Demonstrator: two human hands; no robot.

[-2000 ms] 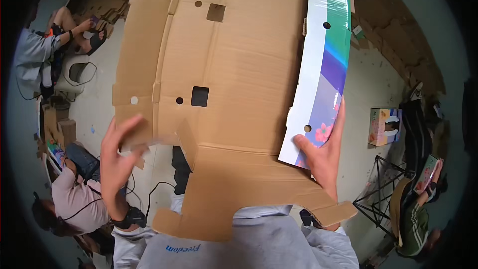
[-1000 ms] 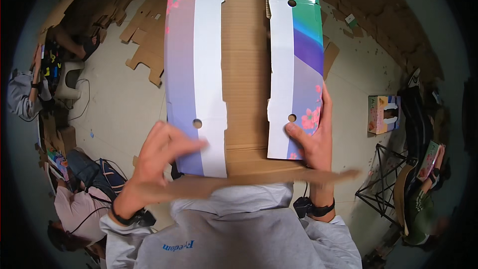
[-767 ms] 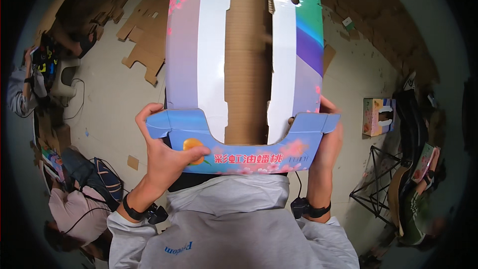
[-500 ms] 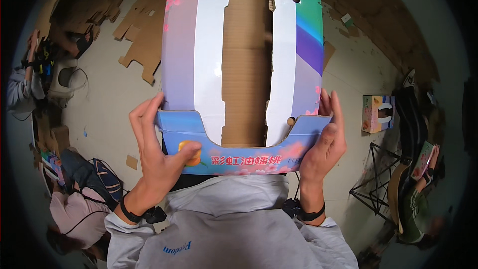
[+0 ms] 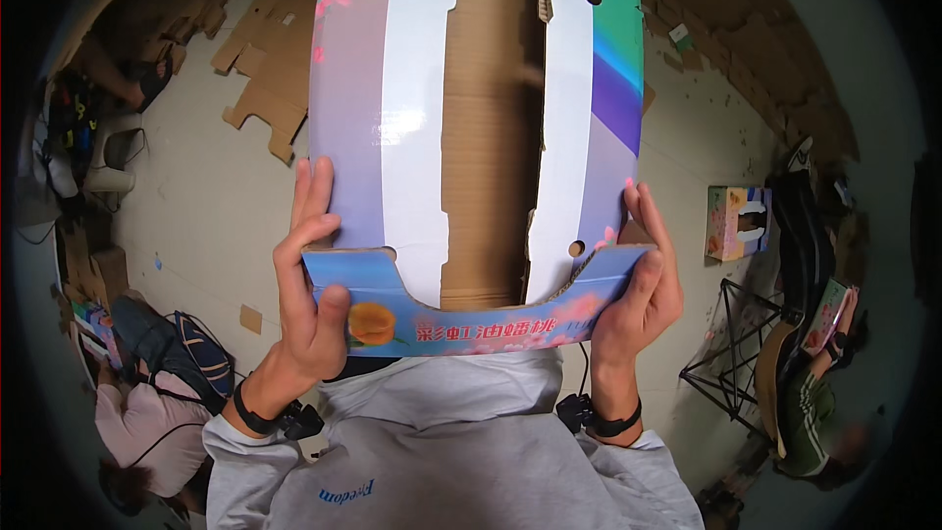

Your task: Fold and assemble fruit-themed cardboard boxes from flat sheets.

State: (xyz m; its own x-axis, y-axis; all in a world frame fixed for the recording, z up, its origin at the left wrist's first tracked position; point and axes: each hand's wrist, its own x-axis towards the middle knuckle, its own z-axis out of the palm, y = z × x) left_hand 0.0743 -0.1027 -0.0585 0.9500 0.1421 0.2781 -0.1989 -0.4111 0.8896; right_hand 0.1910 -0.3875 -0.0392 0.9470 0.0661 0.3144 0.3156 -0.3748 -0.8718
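A long printed cardboard fruit box (image 5: 412, 177) stretches away in front of me, its near end close to my body. Two side flaps, white along their inner edges, leave a gap that shows the brown inside. The near end panel (image 5: 491, 332) is blue with pink blossoms and has a wide cut-out in its upper edge. At its left corner my left hand (image 5: 316, 304) grips the box, thumb on the panel and fingers along the side. My right hand (image 5: 638, 299) clasps the right corner, with the thumb at the panel and fingers up the side.
Flattened brown cardboard (image 5: 270, 69) lies on the floor to the left, more (image 5: 746, 29) at far right. A similar printed box (image 5: 738, 224) and a black metal frame (image 5: 731, 344) stand on the right. People sit on both sides, one in pink (image 5: 152, 422), another in green (image 5: 810, 422).
The near end of the box has shifted slightly down toward me. My left thumb has slid left off the fruit picture, and my left index finger now bends over the corner.
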